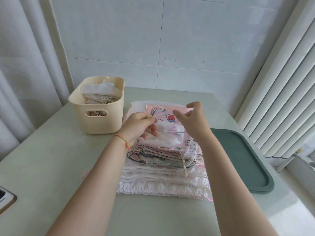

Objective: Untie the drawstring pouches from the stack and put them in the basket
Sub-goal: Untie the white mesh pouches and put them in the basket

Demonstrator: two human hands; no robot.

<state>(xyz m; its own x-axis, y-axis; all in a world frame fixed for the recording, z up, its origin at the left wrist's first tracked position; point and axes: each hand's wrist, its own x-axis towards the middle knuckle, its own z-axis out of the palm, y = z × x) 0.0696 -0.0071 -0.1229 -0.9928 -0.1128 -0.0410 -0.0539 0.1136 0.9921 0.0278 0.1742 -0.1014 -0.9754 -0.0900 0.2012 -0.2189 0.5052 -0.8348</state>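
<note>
A pale green counter [51, 159] carries everything here, set against a white tiled wall [153, 40] with a ribbed white radiator [281, 91] at the right. A dark green tray [242, 160] lies flat along the counter's right side, just beside the stack [163, 167] of drawstring pouches, which sits in the middle with gathered tops and cords facing the camera. The cream basket [100, 120] stands at the stack's far left and already holds several white pouches. On top of the stack lies a pink pouch [163, 114] printed with a strawberry and the small upside-down word "RABBIT". Above it, 2 hands work on a translucent pouch [167, 133]. The left hand [138, 126] has its grip closed, thumb and forefinger pinching a thin white cord [166, 114]. The right hand [194, 120] holds a loose grip, fingers curled and spread apart; whether it pinches the cord cannot be told. A red string bracelet [121, 140] circles the left wrist.
</note>
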